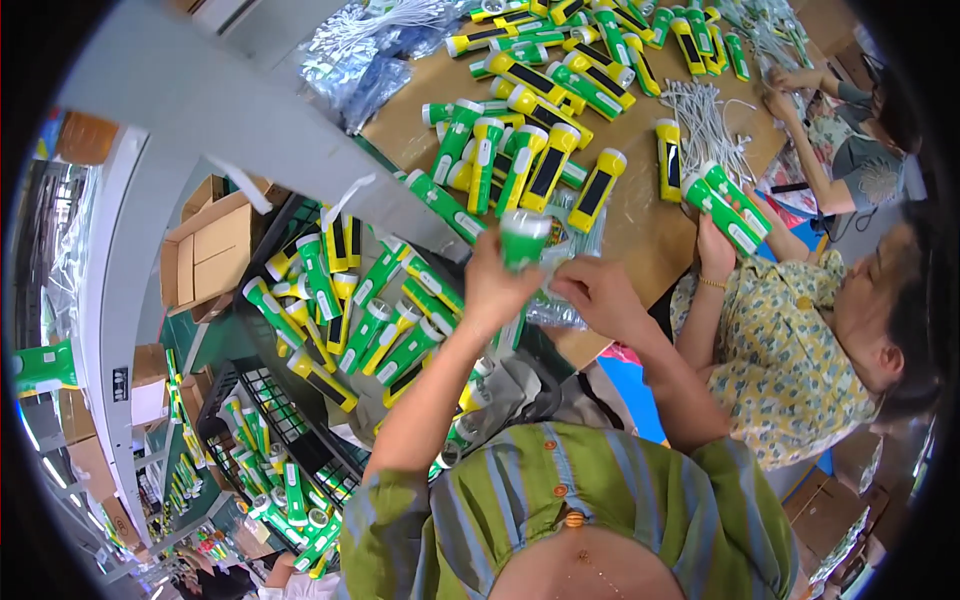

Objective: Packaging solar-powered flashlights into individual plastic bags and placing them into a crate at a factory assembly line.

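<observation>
Head view: left hand [492, 285] grips a green flashlight [522, 240] — long axis upright, lens end up — right hand [598, 295] pinching its clear plastic bag [560, 300].

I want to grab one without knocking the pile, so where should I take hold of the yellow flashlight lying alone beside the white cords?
Grip the yellow flashlight around its slim middle body, coming straight down from above. It lies flat on the table, apart from the others, and only the white cords crowd its right side.

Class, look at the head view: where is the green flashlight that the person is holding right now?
The green flashlight sits just above picture centre, gripped in the left hand, the right hand beside it, at the wooden table's near edge.
</observation>
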Demonstrator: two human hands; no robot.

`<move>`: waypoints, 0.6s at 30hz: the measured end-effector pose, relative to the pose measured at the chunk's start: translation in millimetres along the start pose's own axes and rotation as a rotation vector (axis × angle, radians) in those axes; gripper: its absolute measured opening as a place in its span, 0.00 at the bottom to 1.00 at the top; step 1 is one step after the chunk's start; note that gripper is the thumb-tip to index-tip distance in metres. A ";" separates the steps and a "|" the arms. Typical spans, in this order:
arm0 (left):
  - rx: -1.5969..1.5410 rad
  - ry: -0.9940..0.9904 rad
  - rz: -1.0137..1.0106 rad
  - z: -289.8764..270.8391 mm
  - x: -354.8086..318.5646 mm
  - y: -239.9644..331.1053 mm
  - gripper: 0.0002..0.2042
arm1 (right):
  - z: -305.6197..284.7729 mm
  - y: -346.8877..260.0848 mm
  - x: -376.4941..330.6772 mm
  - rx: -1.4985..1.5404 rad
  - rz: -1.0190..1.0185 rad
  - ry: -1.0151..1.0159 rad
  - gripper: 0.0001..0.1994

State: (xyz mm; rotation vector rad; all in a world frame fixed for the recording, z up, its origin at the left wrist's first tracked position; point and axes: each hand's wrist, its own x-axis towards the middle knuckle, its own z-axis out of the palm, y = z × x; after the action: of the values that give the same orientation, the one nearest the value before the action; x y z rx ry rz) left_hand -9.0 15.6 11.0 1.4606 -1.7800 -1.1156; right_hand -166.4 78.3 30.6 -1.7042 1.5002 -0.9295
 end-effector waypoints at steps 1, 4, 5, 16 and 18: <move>0.035 0.027 -0.038 18.3 20.7 3.4 0.25 | 5.6 12.5 6.8 -0.086 -0.058 0.137 0.04; -0.272 0.187 -0.312 42.5 106.4 -16.9 0.27 | 1.7 16.7 16.8 -0.084 -0.077 0.151 0.03; -0.181 0.324 -0.227 45.5 127.5 -34.0 0.28 | 7.6 27.7 16.1 -0.086 -0.096 0.162 0.03; 0.377 0.375 0.823 -22.6 1.4 -38.0 0.20 | 6.1 34.7 7.1 -0.015 0.046 0.130 0.04; 0.455 0.418 0.278 -76.1 -51.2 -103.2 0.21 | 9.1 24.4 0.6 0.017 0.038 0.119 0.03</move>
State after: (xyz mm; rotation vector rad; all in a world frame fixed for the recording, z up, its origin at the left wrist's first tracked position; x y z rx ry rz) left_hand 117.5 41.3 -38.1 1.4938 -1.9171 -0.2437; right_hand -171.1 75.3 5.1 -1.6270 1.5911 -1.0361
